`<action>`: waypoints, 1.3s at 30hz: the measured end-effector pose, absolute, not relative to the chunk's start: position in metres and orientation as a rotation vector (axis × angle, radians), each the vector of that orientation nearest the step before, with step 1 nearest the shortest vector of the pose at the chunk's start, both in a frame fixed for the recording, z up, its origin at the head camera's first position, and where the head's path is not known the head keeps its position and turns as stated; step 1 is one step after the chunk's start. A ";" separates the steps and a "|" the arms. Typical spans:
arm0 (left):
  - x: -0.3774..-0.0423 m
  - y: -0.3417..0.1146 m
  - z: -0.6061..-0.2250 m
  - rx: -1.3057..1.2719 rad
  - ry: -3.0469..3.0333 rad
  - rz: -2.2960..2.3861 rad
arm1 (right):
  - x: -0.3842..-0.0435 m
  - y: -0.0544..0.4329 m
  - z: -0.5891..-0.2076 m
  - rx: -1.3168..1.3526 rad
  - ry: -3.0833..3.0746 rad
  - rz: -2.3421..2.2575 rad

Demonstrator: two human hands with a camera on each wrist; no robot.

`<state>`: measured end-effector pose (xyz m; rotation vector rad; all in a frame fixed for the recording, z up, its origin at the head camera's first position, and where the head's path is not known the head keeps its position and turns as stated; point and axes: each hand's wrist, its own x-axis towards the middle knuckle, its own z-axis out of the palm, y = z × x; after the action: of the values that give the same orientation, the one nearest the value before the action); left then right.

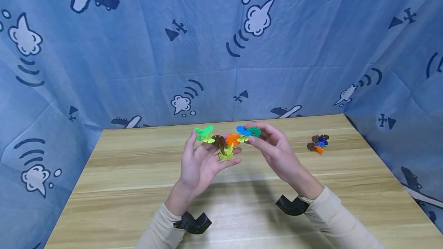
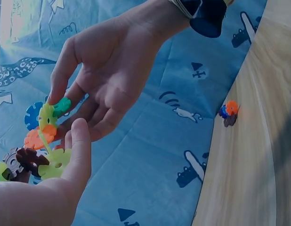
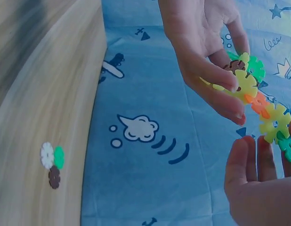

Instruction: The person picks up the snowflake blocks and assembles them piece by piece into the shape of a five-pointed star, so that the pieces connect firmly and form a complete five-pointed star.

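A chain of flower-shaped plastic discs (image 1: 232, 139), in green, yellow, brown, orange and blue, spans both hands above the table. My left hand (image 1: 204, 164) is palm up under its left part, the thumb at the bright green discs (image 1: 204, 131) and the fingers beneath the brown and yellow ones. With thumb and fingers, my right hand (image 1: 278, 149) pinches the other end, by a yellow disc (image 2: 47, 116), a blue disc (image 1: 243, 130) and a darker green disc (image 1: 255, 131). In the right wrist view the orange disc (image 3: 257, 104) sits between two yellow ones.
A small cluster of brown, blue and orange discs (image 1: 318, 144) lies at the right on the wooden table (image 1: 138, 187). White, green and brown discs (image 3: 54, 162) lie on the tabletop in the right wrist view. Blue printed cloth (image 1: 207, 49) hangs behind and at both sides.
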<state>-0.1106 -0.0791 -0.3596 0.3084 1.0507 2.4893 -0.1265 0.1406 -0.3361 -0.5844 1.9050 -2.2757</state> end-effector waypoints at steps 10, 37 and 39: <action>-0.109 -0.079 -0.360 0.254 1.029 2.548 | -0.128 0.139 -0.337 -0.659 1.998 -2.224; -0.111 -0.087 -0.357 0.354 1.077 2.579 | -0.178 0.140 -0.364 -0.442 2.310 -1.857; -0.111 -0.087 -0.357 0.364 1.082 2.572 | -0.194 0.137 -0.377 -0.498 2.522 -1.481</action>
<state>-0.1112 -0.0868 -0.3565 0.3645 1.0825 2.5724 -0.1939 0.1373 -0.3774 -0.4976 2.5223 -1.4806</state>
